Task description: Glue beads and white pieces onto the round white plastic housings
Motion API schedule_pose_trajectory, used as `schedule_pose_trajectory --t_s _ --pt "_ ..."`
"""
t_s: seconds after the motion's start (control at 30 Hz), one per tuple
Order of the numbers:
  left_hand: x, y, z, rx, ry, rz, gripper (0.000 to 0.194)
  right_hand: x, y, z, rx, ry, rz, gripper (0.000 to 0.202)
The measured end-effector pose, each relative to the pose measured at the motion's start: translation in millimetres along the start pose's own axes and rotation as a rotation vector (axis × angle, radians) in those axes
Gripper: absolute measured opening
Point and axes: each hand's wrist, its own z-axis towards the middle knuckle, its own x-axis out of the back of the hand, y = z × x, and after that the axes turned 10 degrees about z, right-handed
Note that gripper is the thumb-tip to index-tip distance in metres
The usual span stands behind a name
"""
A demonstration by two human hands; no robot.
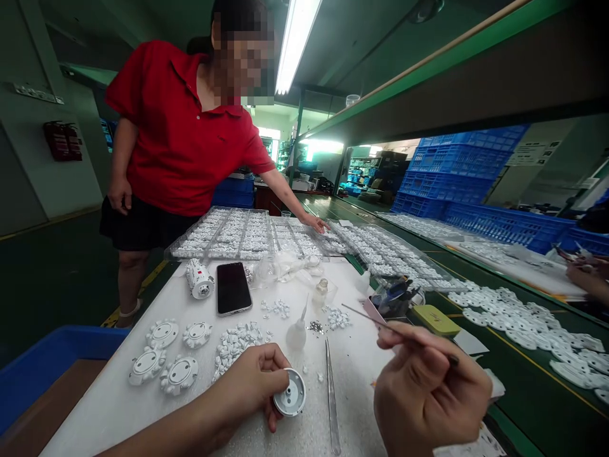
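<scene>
My left hand [266, 379] is closed round a round white plastic part [294, 395], its hollow side with a small central post facing up. Pinched in my right hand [428, 387] is a thin dark rod-like tool [364, 315], its tip pointing left above the table. Metal tweezers [332, 400] lie between my hands. Beyond my left hand is a pile of small white plastic pieces [240, 343]. A squeeze bottle with a needle tip [297, 331] stands near small metal bits [316, 327]. Several assembled white round parts [179, 374] lie to the left.
A phone [233, 289] and a white cylindrical assembly [200, 279] lie farther back. Trays of white parts [238, 231] line the far edge, where a person in a red shirt [185, 139] reaches in. A yellow-green tin [435, 320] sits right; a blue bin [66, 355] stands left.
</scene>
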Motion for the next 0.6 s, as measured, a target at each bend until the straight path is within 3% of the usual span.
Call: schedule_pose_trajectory --t_s 0.27,0.47,0.6 --pt "1.0 1 1 0.002 -0.001 0.048 0.007 16 -2 -38 -0.128 0.016 0.162 0.016" --pt "5.0 9 -4 0.034 -0.028 0.031 0.008 25 -3 -62 -0.136 -0.152 0.328 0.016" --pt "8.1 15 -5 0.092 -0.058 -0.003 0.010 26 -9 -70 -0.173 -0.330 0.345 0.019"
